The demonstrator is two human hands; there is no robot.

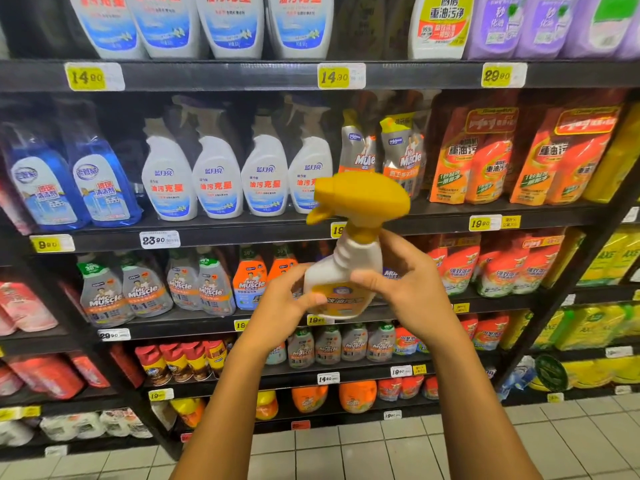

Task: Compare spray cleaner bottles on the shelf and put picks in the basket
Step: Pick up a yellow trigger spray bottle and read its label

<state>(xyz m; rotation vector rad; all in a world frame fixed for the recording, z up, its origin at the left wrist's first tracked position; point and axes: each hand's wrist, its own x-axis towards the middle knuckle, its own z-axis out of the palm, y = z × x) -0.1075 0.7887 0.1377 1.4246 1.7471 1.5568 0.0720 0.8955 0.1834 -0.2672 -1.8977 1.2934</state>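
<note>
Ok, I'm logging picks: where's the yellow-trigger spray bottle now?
Head view, centre: the yellow-trigger spray bottle is held upright between left hand and right hand, before the shelves.

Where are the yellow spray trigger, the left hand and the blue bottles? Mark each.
yellow spray trigger (362, 197): head view, top of the cap.
left hand (289, 301): head view, back of the hand.
blue bottles (104, 188): head view, label of the right one.

Both hands hold a white spray bottle (341, 268) with yellow trigger head upright at centre, left hand (285, 299) at its 8 o'clock, right hand (408, 284) at 3 o'clock, stocked shelf (242, 76) of cleaner bottles behind.
</note>
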